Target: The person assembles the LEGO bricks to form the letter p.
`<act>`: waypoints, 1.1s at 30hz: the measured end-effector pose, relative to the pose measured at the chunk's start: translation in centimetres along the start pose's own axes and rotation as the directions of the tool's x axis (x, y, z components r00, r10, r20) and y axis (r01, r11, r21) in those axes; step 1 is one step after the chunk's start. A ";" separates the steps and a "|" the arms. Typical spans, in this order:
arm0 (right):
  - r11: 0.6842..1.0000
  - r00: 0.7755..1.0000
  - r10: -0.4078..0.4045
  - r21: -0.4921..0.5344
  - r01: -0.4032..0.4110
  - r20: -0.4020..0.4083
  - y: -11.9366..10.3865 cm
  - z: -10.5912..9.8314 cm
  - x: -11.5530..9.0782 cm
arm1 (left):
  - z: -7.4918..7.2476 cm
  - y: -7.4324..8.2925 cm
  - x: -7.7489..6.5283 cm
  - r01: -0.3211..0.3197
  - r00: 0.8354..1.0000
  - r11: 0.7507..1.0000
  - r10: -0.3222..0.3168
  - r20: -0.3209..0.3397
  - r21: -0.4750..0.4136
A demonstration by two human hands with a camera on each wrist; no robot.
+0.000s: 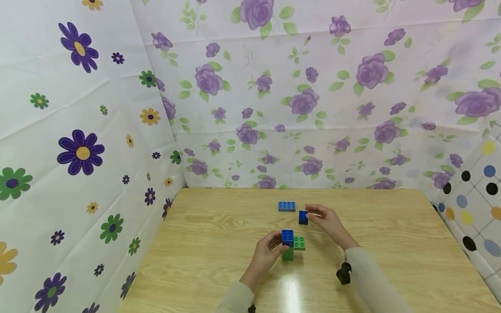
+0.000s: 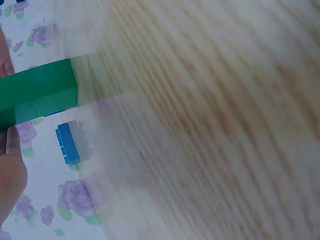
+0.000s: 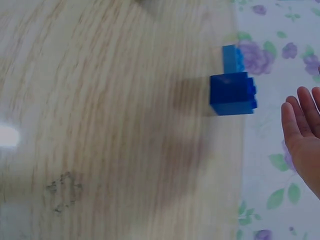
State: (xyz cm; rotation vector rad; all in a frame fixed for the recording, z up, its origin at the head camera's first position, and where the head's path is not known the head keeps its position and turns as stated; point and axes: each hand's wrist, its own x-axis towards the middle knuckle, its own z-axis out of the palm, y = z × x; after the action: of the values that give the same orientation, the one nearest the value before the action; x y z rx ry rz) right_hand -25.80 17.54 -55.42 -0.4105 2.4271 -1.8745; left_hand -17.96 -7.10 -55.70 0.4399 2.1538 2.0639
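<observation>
My left hand (image 1: pixel 267 253) grips a small stack of toy building bricks, thumb in front and fingers behind. On top of the stack sits a dark blue brick (image 1: pixel 287 237), with a green brick (image 1: pixel 288 254) below it and another green part (image 1: pixel 299 243) jutting to the right. In the left wrist view, the green bricks (image 2: pixel 54 89) show their smooth sides. A separate dark blue brick (image 1: pixel 303 217) stands on the table beside my right hand (image 1: pixel 328 224). The right wrist view shows that hand's fingers (image 3: pixel 292 120) extended, apart from this blue brick (image 3: pixel 230 94).
Behind the loose dark blue brick, a longer light blue brick (image 1: pixel 287 207) lies studs up on the wooden table (image 1: pixel 203 252). Flowered sheets (image 1: pixel 305 143) rise at the table's back and left, and a dotted sheet (image 1: pixel 475 208) hangs at the right.
</observation>
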 end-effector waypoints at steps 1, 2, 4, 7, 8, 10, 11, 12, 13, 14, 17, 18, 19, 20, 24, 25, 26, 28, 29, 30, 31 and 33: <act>1.000 1.000 0.009 0.005 -0.009 -0.004 0.3 0.0 0.1 | 0.0 -0.4 0.1 0.002 1.000 1.000 -0.002 -0.001 -0.002; 1.000 1.000 0.019 0.010 -0.019 -0.009 0.6 0.0 0.3 | 0.0 -0.7 0.2 0.001 1.000 1.000 -0.001 -0.003 0.000; 0.999 0.999 0.046 0.021 -0.045 -0.013 1.3 0.0 0.6 | 0.0 -1.5 0.5 0.007 1.000 1.000 -0.007 -0.006 0.001; 0.996 0.996 0.089 0.021 -0.088 -0.018 2.2 0.1 1.1 | -0.1 -2.0 0.6 -0.013 1.000 1.000 0.013 -0.003 0.014; 0.995 0.995 0.102 0.016 -0.101 -0.017 2.4 0.2 1.2 | -0.1 -2.1 0.6 -0.024 1.000 1.000 0.024 0.001 0.019; 0.991 0.990 0.137 0.010 -0.137 -0.017 2.9 0.4 1.5 | -0.1 -2.2 0.6 -0.037 0.999 0.999 0.037 0.006 0.021; 0.988 0.988 0.155 0.009 -0.154 -0.020 3.1 0.6 1.7 | -0.1 -2.2 0.6 -0.051 0.999 0.998 0.050 0.010 0.023; 0.985 0.985 0.170 0.006 -0.170 -0.023 3.3 0.7 1.8 | -0.1 -2.2 0.6 -0.057 0.998 0.998 0.057 0.014 0.022; 0.982 0.982 0.186 0.005 -0.186 -0.025 3.5 0.8 2.0 | -0.1 -2.1 0.6 -0.058 0.998 0.998 0.057 0.015 0.020; 0.980 0.980 0.196 -0.008 -0.197 -0.024 3.7 0.9 2.1 | -0.1 -2.1 0.5 -0.062 0.998 0.998 0.062 0.016 0.018; 0.973 0.974 0.225 -0.045 -0.226 -0.033 4.1 1.3 2.3 | -0.1 -2.1 0.4 -0.060 0.998 0.998 0.060 0.015 0.018; 0.971 0.973 0.229 -0.063 -0.231 -0.036 4.2 1.4 2.4 | -0.1 -2.1 0.4 -0.054 0.998 0.998 0.054 0.014 0.016; 0.968 0.970 0.238 -0.074 -0.241 -0.043 4.2 1.6 2.5 | -0.1 -2.1 0.4 -0.051 0.999 0.999 0.050 0.012 0.016; 0.966 0.970 0.240 -0.086 -0.243 -0.048 4.2 1.7 2.5 | -0.1 -2.2 0.4 -0.048 0.999 0.999 0.048 0.011 0.016; 0.964 0.971 0.232 -0.122 -0.238 -0.061 4.1 2.2 2.7 | -0.1 -2.3 0.5 -0.044 0.999 0.999 0.044 0.010 0.012; 0.964 0.972 0.229 -0.128 -0.235 -0.060 4.0 2.2 2.7 | -0.2 -2.3 0.5 -0.044 0.999 0.999 0.044 0.010 0.012; 0.964 0.973 0.225 -0.132 -0.231 -0.059 3.9 2.3 2.6 | -0.2 -2.3 0.5 -0.045 0.999 0.999 0.045 0.012 0.014; 0.965 0.974 0.219 -0.136 -0.225 -0.057 3.8 2.4 2.6 | -0.2 -2.4 0.6 -0.042 0.999 0.999 0.042 0.013 0.016; 0.964 0.974 0.219 -0.141 -0.225 -0.057 3.7 2.5 2.6 | -0.2 -2.4 0.6 -0.041 0.999 0.999 0.040 0.012 0.017; 0.964 0.974 0.217 -0.142 -0.223 -0.057 3.7 2.5 2.6 | -0.2 -2.4 0.6 -0.039 0.999 0.999 0.039 0.011 0.017; 0.964 0.974 0.219 -0.142 -0.225 -0.061 3.6 2.5 2.6 | -0.2 -2.4 0.6 -0.037 0.999 0.999 0.037 0.011 0.019; 0.962 0.972 0.223 -0.148 -0.231 -0.068 3.6 2.5 2.6 | -0.3 -2.3 0.6 -0.036 0.999 0.999 0.036 0.008 0.018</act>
State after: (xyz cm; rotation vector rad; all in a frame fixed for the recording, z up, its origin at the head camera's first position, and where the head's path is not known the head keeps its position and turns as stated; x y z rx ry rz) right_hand -28.46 15.37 -59.22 -0.0842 2.5364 -1.6297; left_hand -18.87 -7.22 -57.91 0.4912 2.1773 2.0591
